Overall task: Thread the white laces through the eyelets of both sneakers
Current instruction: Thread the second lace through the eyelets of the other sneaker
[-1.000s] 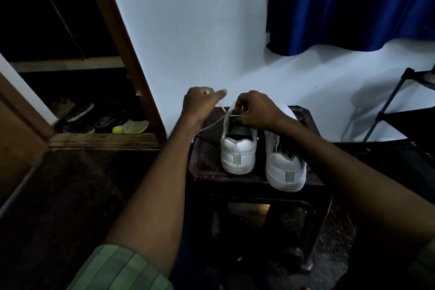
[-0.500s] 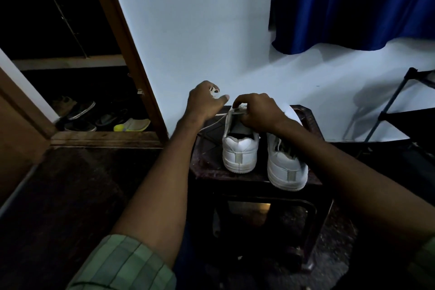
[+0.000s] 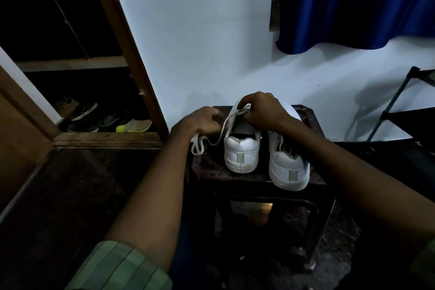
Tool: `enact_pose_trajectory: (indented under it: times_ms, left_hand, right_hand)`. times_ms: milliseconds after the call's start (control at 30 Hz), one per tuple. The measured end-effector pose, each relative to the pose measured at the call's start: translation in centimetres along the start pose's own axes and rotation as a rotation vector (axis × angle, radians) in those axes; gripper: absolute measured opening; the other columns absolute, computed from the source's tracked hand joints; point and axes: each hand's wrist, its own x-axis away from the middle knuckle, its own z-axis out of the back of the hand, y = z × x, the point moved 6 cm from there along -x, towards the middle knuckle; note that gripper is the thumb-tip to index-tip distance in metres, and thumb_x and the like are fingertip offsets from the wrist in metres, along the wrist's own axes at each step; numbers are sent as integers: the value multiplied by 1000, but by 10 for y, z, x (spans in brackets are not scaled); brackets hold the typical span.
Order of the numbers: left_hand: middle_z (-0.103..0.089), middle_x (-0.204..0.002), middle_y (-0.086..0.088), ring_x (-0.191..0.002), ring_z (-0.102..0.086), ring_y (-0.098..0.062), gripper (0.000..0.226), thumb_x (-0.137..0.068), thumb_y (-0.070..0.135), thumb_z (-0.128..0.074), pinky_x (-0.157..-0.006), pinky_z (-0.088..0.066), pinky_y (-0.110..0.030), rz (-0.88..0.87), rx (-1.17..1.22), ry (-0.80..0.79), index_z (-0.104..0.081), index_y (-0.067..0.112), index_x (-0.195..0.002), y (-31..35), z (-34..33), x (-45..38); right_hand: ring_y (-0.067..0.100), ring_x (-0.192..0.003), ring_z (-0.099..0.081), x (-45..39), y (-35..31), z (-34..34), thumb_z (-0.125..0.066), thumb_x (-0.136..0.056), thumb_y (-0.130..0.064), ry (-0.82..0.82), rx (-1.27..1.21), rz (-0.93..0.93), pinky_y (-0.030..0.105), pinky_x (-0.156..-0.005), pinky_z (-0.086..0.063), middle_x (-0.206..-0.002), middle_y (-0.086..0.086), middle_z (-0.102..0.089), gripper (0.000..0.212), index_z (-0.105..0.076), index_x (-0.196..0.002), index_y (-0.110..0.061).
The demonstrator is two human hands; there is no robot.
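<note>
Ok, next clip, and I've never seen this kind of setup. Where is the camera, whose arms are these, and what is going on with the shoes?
There is no machine here. The one picture comes from a camera worn on a person's head, looking forward and down, so the two arms reaching in from the bottom are that person's own.

Two white sneakers stand side by side, heels toward the camera, on a small dark stool against a pale wall. The left hand holds a white lace, which runs up to the top of the left sneaker; its loose end hangs looped below that hand. The right hand has its grip on the lace at that sneaker's top. The right sneaker is not being touched. Whether it is laced is too dark to tell.
</note>
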Motion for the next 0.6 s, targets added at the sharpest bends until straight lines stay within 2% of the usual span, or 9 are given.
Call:
enact_pose_trajectory:
  times_ms: [100,167,233,267,333,400,467,533,600]
  left_hand:
    - [-76,-103,-7,-92,-69,-21,15,-91,20,-67,-84,-57,-33,-16,36,66,-79,16,-99,-3,4,-3]
    - [-72,-83,-5,-73,-60,-18,27,-91,33,-67,-72,-47,-30,2,164,127,-76,8,-85,-3,10,-2]
    - [-65,-74,-4,-67,-56,-14,35,-91,34,-65,-70,-43,-29,-23,417,171,-71,1,-81,5,16,1]
    - [-61,-71,-4,-63,-54,-12,31,-95,29,-62,-68,-43,-28,-54,544,189,-69,2,-81,12,18,3]
    - [-52,-63,0,-56,-46,-10,30,-104,25,-56,-59,-40,-24,-120,704,225,-65,9,-80,27,24,6]
    - [-48,-60,4,-54,-37,-9,34,-107,26,-53,-54,-33,-24,-183,776,249,-63,13,-78,37,27,7]
    - [-41,-56,8,-52,-32,-9,34,-107,29,-55,-52,-28,-25,-192,787,274,-61,14,-76,39,30,6]
    - [-34,-57,7,-49,-30,-9,34,-105,33,-57,-50,-30,-24,-166,757,305,-61,14,-76,36,32,5]
    - [-33,-57,7,-49,-30,-10,35,-104,35,-59,-51,-33,-24,-151,736,334,-61,16,-75,30,34,3]
  right_hand:
    - [23,-89,-66,-1,2,0,-69,-79,-14,-33,-6,23,28,-73,-44,-74,-9,-59,29,-79,-104,-26]
    - [18,-89,-64,-2,2,1,-70,-80,-17,-63,-47,35,27,-73,-45,-76,-13,-60,28,-79,-105,-26]
    - [10,-86,-63,-3,-1,1,-70,-83,-20,-79,-130,51,20,-72,-45,-83,-13,-64,24,-80,-105,-26]
    - [5,-84,-62,-3,-3,2,-69,-84,-20,-72,-210,50,18,-74,-46,-86,-13,-67,22,-80,-102,-26]
    - [4,-81,-63,0,-9,1,-66,-81,-19,-67,-476,-11,22,-78,-50,-87,-6,-72,18,-79,-94,-20]
    - [11,-78,-62,1,-12,-1,-63,-73,-23,-86,-719,-99,25,-69,-48,-82,2,-70,22,-75,-87,-10]
    - [14,-79,-59,1,-14,4,-62,-72,-24,-68,-871,-156,27,-66,-42,-82,2,-67,17,-71,-80,-12]
    - [17,-79,-60,-1,-10,9,-60,-82,-22,-62,-1108,-203,32,-69,-40,-82,4,-66,10,-67,-76,-16]
    - [18,-70,-59,-2,-3,16,-59,-90,-23,-54,-1390,-260,33,-67,-38,-72,2,-58,20,-58,-71,-20]
